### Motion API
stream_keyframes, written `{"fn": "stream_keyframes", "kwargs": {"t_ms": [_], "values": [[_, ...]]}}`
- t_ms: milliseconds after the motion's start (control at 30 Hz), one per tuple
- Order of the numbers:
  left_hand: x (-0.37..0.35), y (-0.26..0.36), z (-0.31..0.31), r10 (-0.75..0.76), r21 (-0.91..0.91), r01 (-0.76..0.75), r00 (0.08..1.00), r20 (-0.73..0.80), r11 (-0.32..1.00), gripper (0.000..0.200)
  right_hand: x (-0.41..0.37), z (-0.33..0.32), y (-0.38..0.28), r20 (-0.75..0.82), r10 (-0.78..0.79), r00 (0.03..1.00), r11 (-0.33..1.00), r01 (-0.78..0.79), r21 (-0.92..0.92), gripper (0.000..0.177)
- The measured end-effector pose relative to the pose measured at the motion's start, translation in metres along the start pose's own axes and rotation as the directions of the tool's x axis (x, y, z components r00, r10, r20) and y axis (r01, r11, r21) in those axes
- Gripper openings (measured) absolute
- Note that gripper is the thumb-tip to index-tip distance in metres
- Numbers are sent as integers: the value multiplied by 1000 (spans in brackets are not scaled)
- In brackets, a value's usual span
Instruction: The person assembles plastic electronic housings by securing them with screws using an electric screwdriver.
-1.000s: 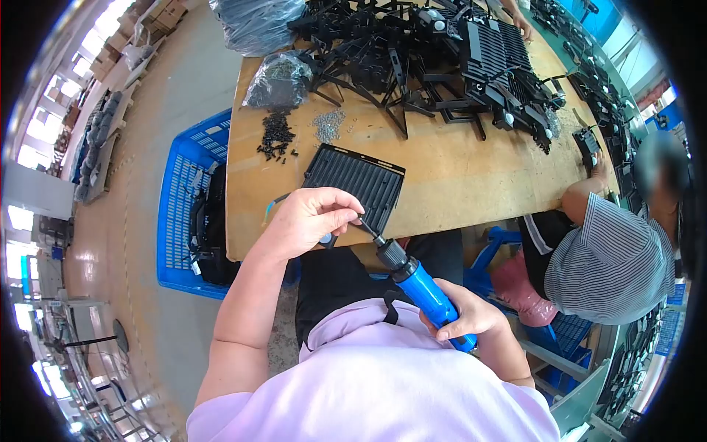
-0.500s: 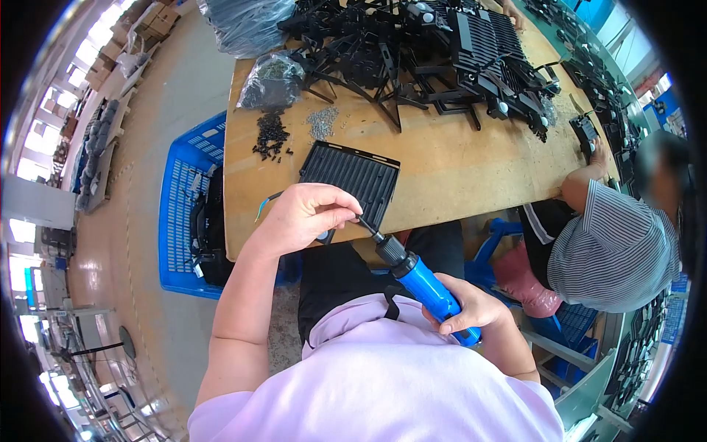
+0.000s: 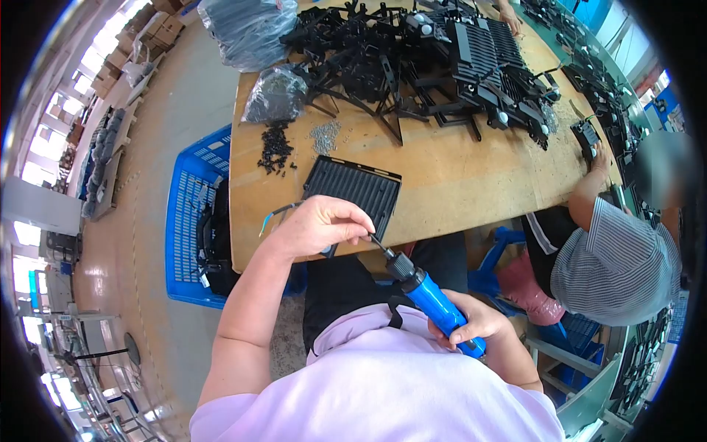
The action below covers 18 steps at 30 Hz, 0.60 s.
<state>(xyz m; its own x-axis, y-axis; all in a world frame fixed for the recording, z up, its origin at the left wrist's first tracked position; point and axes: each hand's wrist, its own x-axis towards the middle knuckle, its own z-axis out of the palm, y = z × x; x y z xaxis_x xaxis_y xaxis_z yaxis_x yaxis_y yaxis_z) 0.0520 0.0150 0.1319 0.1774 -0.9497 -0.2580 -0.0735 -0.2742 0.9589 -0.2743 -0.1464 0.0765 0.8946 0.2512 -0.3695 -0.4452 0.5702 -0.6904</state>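
My right hand (image 3: 475,323) is wrapped round the blue body of an electric screwdriver (image 3: 436,300), whose bit points up and left. The fingers of my left hand (image 3: 329,227) pinch at the bit's tip; a small dark piece there is mostly hidden. Behind my left hand, a black ribbed housing (image 3: 353,187) lies at the table's near edge, partly covered by the hand. A cable with blue and bare ends (image 3: 269,216) sticks out left of it. Black screws (image 3: 275,149) and silver screws (image 3: 325,137) lie in two piles beyond the housing.
Black brackets and housings (image 3: 368,66) are heaped at the back of the wooden table (image 3: 442,169), beside plastic bags (image 3: 274,94). A blue crate (image 3: 184,243) stands left. At right, a co-worker in a striped cap (image 3: 618,258) reaches onto the table; another hand (image 3: 509,18) shows at the far edge.
Both my hands and the screwdriver have shifted slightly right and down in the view, with the bit still at my left fingertips. The whole scene has also shifted slightly.
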Motion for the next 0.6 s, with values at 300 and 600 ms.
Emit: {"fn": "stream_keyframes", "kwargs": {"t_ms": [300,600], "values": [[43,26,-50,135,228,-44,906,-401,973,31,-4,-11,-2,-54,-115,992,988,120,100,95],[169,-40,-99,220,854,298,882,-417,426,20,-9,-14,5,-142,-125,982,982,143,126,97]]}}
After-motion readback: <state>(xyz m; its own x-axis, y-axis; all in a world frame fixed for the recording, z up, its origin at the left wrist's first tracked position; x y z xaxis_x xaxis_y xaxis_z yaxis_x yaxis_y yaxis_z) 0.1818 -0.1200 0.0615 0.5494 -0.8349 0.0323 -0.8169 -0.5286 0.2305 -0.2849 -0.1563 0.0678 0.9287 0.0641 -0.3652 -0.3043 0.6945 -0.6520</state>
